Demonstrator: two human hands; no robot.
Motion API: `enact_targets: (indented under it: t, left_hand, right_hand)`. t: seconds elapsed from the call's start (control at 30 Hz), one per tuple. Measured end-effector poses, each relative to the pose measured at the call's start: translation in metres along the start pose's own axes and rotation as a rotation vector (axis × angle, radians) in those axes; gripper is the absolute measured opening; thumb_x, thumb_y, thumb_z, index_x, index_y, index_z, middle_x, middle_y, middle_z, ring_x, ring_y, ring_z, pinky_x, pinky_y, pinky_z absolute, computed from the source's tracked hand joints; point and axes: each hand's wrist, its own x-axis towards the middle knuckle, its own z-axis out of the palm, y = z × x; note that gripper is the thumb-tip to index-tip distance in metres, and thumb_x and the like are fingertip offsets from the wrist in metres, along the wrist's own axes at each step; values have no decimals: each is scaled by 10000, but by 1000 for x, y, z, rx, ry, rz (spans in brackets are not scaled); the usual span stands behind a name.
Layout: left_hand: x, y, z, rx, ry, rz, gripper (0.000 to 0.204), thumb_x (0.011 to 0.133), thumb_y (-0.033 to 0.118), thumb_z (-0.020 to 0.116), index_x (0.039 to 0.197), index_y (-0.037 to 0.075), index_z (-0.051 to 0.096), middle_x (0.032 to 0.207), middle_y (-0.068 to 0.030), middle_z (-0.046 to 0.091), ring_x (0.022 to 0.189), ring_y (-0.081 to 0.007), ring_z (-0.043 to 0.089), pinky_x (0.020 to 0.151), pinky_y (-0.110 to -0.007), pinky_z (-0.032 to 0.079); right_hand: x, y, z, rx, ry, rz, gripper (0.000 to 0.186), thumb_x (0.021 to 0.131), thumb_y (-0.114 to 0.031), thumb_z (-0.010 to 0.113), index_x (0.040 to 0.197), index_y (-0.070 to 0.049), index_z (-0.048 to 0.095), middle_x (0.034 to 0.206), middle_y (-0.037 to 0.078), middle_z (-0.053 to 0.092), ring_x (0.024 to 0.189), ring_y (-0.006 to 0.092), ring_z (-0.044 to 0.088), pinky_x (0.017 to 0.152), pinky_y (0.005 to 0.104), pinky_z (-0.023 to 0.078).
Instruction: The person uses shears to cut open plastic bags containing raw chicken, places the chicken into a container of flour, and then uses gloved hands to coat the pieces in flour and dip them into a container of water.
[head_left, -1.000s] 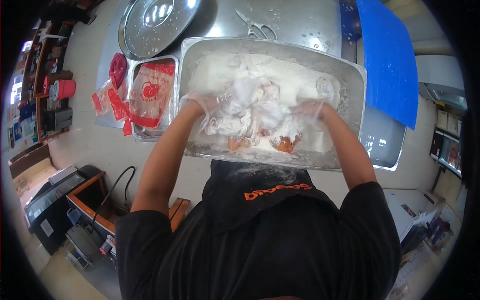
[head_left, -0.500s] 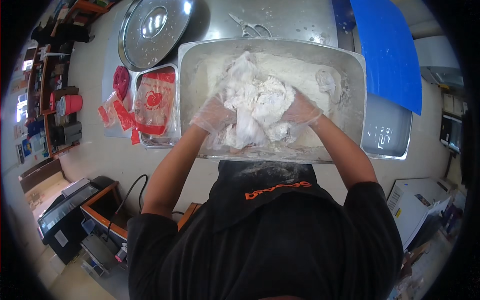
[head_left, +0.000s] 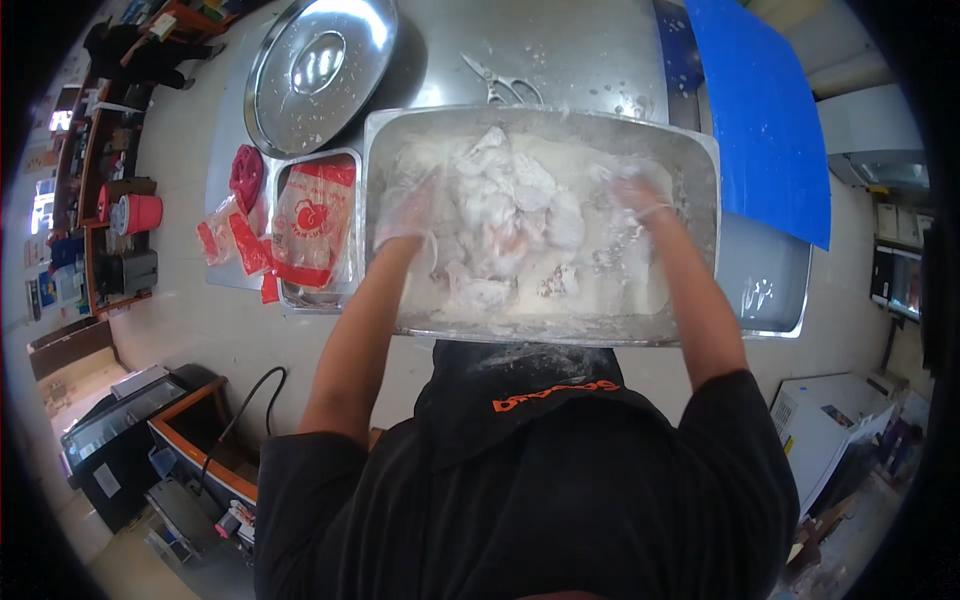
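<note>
A large steel pan holds white powder and several powder-coated meat pieces heaped in its middle, some pink showing through. My left hand, in a clear plastic glove, is at the pan's left side, beside the heap. My right hand, gloved the same way, is at the right side, apart from the heap. Both hands are smeared by motion, so I cannot make out their fingers clearly.
A steel lid, scissors, a tray with red-and-clear bags, a red cloth, a blue board and another steel tray surround the pan. A person in dark clothes is at the far left.
Half a second ago both hands were in the heap; now they are out at its left and right sides, higher up in the picture. The meat pieces lie rearranged.
</note>
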Motion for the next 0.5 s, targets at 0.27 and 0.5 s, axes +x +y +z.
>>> enact_targets:
  t: [0.27,0.5]
  left_hand:
    - [53,-5,26,625,-303,221,569,979,281,367,1477,31,252,1514,-156,312,1359,-286,362,1148,-368,233]
    - [-9,52,-21,591,-687,-33,589,955,340,461,1436,21,341,1452,-212,385,1254,-328,489,1057,-412,355]
  right_hand:
    - [0,-63,70,530,9,-121,409,980,-367,446,1221,-58,560,1098,160,647,945,239,630,821,379,507]
    - [-38,-55,-2,-697,-104,-120,473,957,-408,405,961,-28,686,1005,206,643,959,317,600,845,406,481]
